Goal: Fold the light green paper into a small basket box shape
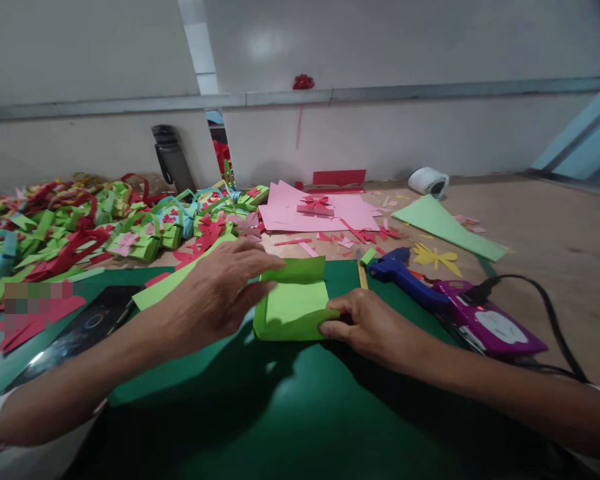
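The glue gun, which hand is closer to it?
Right. The right hand lies just beside the glue gun, pinching the green paper. The left hand presses the paper's far side.

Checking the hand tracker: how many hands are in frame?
2. The left hand lies flat on the green folded paper; the right hand pinches the paper's lower right edge. No other person's hands show.
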A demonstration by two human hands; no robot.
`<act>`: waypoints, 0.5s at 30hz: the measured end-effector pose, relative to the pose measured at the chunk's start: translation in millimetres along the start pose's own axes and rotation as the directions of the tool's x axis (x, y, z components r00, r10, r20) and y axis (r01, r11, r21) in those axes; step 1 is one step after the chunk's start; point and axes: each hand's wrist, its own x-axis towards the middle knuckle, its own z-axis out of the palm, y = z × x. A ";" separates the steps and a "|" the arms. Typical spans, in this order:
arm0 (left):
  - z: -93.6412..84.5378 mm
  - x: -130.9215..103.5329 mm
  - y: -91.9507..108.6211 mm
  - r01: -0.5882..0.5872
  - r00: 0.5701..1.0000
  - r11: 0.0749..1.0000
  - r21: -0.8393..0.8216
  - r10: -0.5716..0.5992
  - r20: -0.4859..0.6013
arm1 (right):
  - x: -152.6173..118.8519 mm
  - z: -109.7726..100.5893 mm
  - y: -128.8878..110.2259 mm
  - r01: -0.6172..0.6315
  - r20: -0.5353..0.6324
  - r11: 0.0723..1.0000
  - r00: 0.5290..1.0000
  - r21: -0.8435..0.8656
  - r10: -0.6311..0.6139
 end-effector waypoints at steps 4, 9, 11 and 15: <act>16.2 -6.7 16.3 0.064 0.997 0.992 -0.105 -0.059 0.051 | 0.9 -1.6 2.5 -0.022 0.044 0.997 0.999 0.072 0.019; 37.7 -9.7 16.8 0.088 0.993 0.990 -0.106 -0.079 0.082 | -0.6 -4.3 3.3 -0.053 0.091 0.986 0.995 0.156 0.039; 36.4 -10.4 18.0 0.074 0.995 0.991 -0.116 -0.066 0.069 | -1.1 -4.3 4.9 -0.053 0.085 0.986 0.996 0.161 0.040; 36.6 -12.9 20.0 0.047 0.998 0.998 -0.032 -0.045 0.048 | -1.5 -4.5 6.3 -0.050 0.083 0.986 0.996 0.161 0.037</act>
